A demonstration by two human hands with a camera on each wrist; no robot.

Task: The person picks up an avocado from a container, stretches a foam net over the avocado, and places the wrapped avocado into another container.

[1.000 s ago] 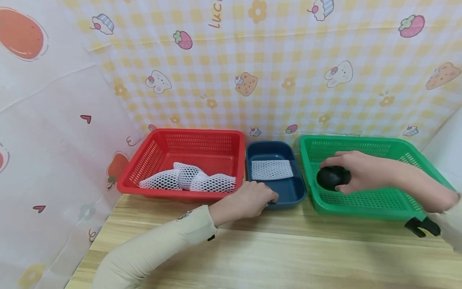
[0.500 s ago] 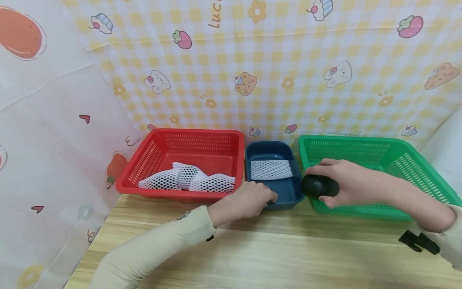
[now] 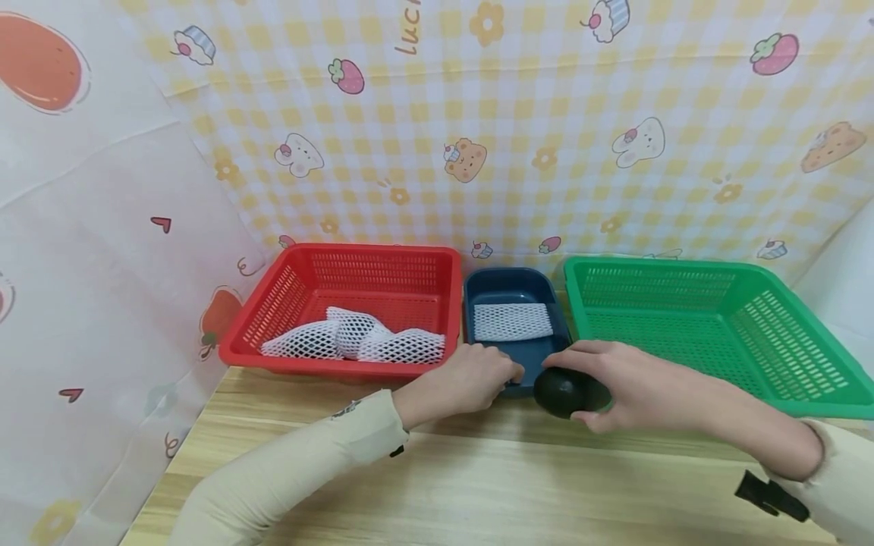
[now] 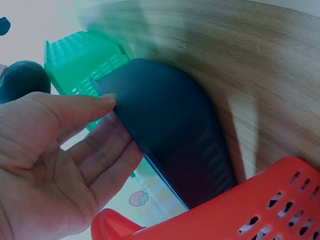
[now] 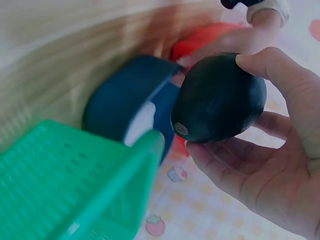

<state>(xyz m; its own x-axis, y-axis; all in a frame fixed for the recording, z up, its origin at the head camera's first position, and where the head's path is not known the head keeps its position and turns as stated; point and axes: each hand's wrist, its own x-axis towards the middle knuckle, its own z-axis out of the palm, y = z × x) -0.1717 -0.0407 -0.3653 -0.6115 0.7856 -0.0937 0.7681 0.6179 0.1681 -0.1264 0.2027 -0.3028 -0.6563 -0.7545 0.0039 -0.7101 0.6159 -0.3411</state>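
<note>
My right hand (image 3: pixel 631 385) grips a dark, smooth avocado (image 3: pixel 565 392) between thumb and fingers. It is held above the table, just in front of the blue tray's right corner. In the right wrist view a small brown stem scar shows on the avocado (image 5: pixel 217 97). My left hand (image 3: pixel 471 378) pinches the front rim of the blue tray (image 3: pixel 531 354), thumb outside and fingers over the edge, as the left wrist view shows. Inside that tray lies a flat white foam net sleeve (image 3: pixel 514 322).
Left of the tray stands a red basket (image 3: pixel 382 260) holding several net-wrapped pieces (image 3: pixel 403 346). A green basket (image 3: pixel 649 334) stands to its right, nothing seen in it. Behind them hangs a checked cloth (image 3: pixel 423 205); the wooden table (image 3: pixel 492 485) runs along the front.
My right hand has carried the avocado leftward and nearer, out from over the green basket to in front of the blue tray. The left hand has stayed on the tray's rim.
</note>
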